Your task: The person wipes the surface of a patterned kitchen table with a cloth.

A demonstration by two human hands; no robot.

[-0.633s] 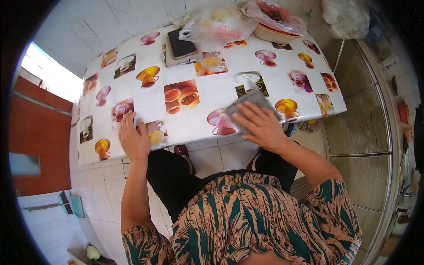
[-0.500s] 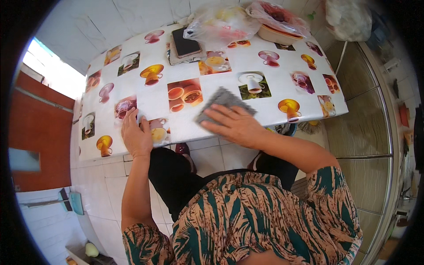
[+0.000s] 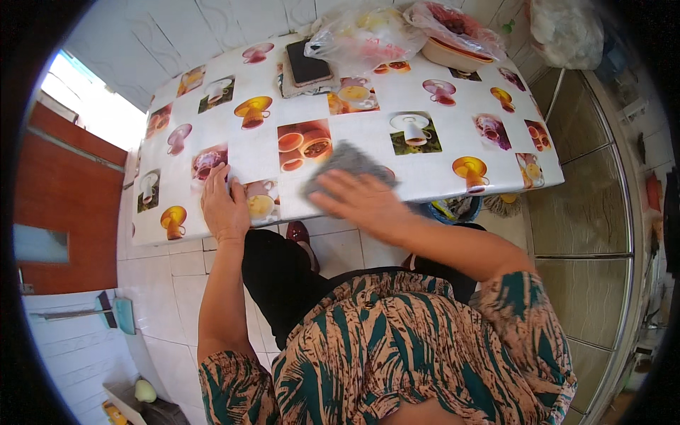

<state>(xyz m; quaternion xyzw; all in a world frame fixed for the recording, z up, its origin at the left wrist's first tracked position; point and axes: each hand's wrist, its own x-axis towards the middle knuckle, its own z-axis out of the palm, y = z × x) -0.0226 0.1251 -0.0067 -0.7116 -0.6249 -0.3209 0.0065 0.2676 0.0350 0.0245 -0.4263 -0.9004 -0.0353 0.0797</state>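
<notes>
Two bare hands rest on the worktop [image 3: 439, 106], which is covered by a glossy oilcloth printed with cups. The right hand [image 3: 361, 202] lies flat on a grey cleaning cloth [image 3: 347, 161], and the cloth shows just beyond and to the left of its fingers [image 3: 327, 202], near the front edge of the worktop. The cloth looks thin, soft and light; it should crumple and slide easily on the slick oilcloth, so I judge that a flat palm pressing down controls it better than a pinch at a corner. Nothing about it seems fragile. The right fingers are stretched out and slightly spread, palm down, with the forearm reaching in from the lower right. The left hand [image 3: 223, 205] is planted flat near the front edge, well to the left of the cloth, fingers extended and close together, holding nothing, arm nearly straight as if bracing. Beyond the fingers, at the far side, lie clear plastic bags [image 3: 368, 35] and a dark book [image 3: 306, 62].
</notes>
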